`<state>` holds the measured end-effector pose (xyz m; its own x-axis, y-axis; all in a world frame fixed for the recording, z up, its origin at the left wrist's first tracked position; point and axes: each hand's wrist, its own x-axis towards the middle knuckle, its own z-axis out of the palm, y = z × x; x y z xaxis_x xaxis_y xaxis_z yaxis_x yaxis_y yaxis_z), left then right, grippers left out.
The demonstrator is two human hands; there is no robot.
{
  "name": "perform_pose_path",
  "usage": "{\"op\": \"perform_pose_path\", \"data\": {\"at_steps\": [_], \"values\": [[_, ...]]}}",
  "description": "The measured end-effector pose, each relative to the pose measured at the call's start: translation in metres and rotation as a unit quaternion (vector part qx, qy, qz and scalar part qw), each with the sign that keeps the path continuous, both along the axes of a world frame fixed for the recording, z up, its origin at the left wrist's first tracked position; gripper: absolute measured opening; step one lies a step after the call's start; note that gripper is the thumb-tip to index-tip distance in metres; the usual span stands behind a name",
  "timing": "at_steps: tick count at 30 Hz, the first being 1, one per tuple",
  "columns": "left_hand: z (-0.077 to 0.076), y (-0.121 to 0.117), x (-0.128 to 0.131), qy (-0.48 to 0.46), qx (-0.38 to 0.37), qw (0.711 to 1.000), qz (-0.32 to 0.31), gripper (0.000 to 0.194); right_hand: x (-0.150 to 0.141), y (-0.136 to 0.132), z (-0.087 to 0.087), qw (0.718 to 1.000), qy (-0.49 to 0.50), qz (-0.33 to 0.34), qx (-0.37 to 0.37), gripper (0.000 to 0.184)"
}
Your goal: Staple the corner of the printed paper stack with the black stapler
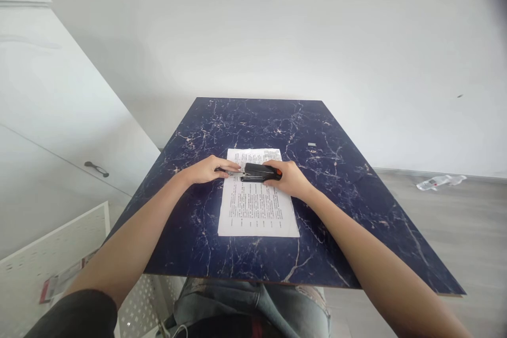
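Observation:
A black stapler (pixel 259 171) lies sideways over a stack of printed paper (pixel 257 216) on the dark blue marbled table. My right hand (pixel 291 178) is closed around its right end, where an orange patch shows by the fingers. At the stapler's left end, a silver metal part (pixel 236 174) sticks out of the black body. My left hand (pixel 206 170) is closed on the tip of that part, with thumb and fingers pinched together. Whether the fingers also touch the paper cannot be made out.
A small pale strip (pixel 311 144) lies on the table (pixel 253 121) towards the back right. On the left stand a white cabinet (pixel 59 95) with a dark handle and a white perforated basket (pixel 95 222). Clear plastic packaging (pixel 439 182) lies on the floor at right.

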<state>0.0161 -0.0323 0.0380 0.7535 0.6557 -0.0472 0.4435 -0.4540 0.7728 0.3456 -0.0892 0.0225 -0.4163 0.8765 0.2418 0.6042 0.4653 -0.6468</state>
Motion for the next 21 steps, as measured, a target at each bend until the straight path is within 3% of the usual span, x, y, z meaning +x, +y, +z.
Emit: {"op": "perform_pose_path", "data": {"at_steps": [11, 17, 21], "values": [[-0.022, -0.014, 0.047, -0.020, 0.041, 0.998, -0.040, 0.049, 0.005, 0.004, -0.003, 0.998, 0.032, 0.050, 0.009, 0.035], [-0.023, -0.015, 0.051, -0.035, 0.057, 0.997, -0.028, 0.045, 0.004, 0.003, -0.002, 0.999, 0.020, 0.051, -0.002, 0.040], [-0.019, -0.014, 0.048, -0.032, 0.069, 0.996, -0.037, 0.040, -0.009, -0.008, 0.003, 0.996, 0.013, 0.075, 0.044, 0.055]]}}
